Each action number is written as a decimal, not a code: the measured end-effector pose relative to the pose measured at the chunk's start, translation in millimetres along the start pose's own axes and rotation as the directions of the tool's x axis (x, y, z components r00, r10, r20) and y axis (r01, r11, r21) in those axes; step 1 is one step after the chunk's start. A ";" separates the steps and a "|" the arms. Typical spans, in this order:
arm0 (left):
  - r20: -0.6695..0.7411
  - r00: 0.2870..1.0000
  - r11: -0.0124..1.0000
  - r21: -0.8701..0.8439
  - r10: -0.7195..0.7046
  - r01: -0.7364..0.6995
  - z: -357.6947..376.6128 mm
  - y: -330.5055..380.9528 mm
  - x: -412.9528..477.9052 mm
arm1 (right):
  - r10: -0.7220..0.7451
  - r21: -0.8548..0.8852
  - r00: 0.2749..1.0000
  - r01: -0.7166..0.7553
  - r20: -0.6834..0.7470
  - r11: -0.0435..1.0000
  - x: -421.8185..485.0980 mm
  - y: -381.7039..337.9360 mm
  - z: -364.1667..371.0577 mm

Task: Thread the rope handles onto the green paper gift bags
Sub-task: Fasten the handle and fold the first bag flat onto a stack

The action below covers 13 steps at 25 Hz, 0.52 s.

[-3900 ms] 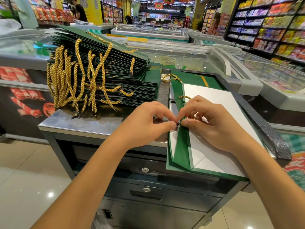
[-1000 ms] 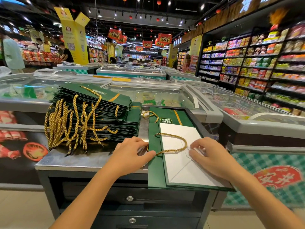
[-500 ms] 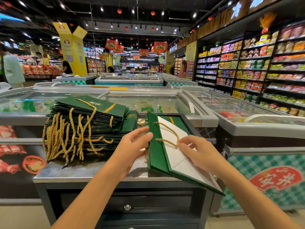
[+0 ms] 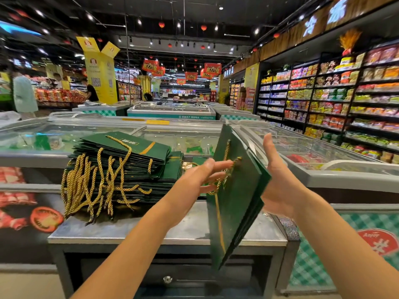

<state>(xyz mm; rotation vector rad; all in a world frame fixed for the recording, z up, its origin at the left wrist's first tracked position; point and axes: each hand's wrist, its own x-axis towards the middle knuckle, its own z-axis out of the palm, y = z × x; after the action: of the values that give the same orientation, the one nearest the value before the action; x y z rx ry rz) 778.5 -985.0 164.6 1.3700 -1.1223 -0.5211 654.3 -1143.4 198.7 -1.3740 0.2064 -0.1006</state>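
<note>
The green bag [image 4: 237, 201] is held edge-on, long axis near upright, between both grips. The left grip [image 4: 200, 180], open, touches the rope handle [image 4: 225, 169]; the right grip [image 4: 278, 186], flat-open, backs it.

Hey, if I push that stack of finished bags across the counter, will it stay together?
Probably not as one block: the stack is already fanned and uneven, so upper bags would likely slip. The dangling ropes may snag or drag. The smooth metal counter should let the bottom slide easily.
</note>
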 end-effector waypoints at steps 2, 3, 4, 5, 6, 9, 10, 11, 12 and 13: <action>0.073 0.997 0.992 0.125 -0.014 0.005 0.5 -7.2 -2.6 | -0.029 -0.057 0.993 0.023 -0.112 0.998 -1.2 -4.9 2.9; 0.085 0.996 0.986 0.165 -0.016 0.002 0.1 -11.5 -5.0 | -0.045 -0.120 0.984 0.024 -0.172 0.992 0.4 -3.1 -1.3; 0.073 0.997 0.984 0.176 -0.011 -0.002 -1.1 -15.1 -7.6 | -0.031 -0.158 0.979 -0.001 -0.203 0.987 -0.5 0.8 -4.7; 0.036 0.999 0.986 0.164 -0.007 0.001 -3.4 -19.0 -9.9 | -0.019 -0.171 0.978 -0.018 -0.209 0.985 -1.3 8.4 -11.2; -0.025 1.000 0.991 0.135 -0.005 0.008 -5.9 -22.8 -12.8 | -0.012 -0.170 0.969 -0.030 -0.245 0.985 -4.5 15.7 -15.0; -0.270 0.963 0.955 0.281 -0.021 0.099 -17.1 -36.9 -22.2 | -0.037 -0.126 0.933 -0.009 -0.359 0.992 -10.2 35.3 -31.4; -0.305 0.952 0.906 0.395 -0.028 0.153 -19.8 -41.7 -25.9 | -0.045 -0.110 0.925 0.004 -0.376 0.994 -14.2 39.0 -33.8; -0.313 0.948 0.857 0.473 -0.053 0.204 -21.2 -46.9 -29.5 | -0.059 -0.094 0.916 0.024 -0.396 0.995 -13.3 42.7 -39.1; -0.311 0.945 0.832 0.496 -0.096 0.248 -20.4 -50.6 -32.9 | -0.064 -0.066 0.906 0.039 -0.419 0.997 -13.2 45.2 -42.3; -0.311 0.940 0.841 0.464 -0.139 0.278 -18.7 -53.5 -34.3 | -0.072 -0.040 0.894 0.060 -0.443 0.997 -10.9 50.1 -48.4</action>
<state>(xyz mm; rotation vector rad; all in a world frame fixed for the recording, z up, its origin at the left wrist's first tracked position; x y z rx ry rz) 795.9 -957.2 107.0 1.9749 -0.9191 -0.1844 631.3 -1178.0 141.8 -1.3689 0.5460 -0.4743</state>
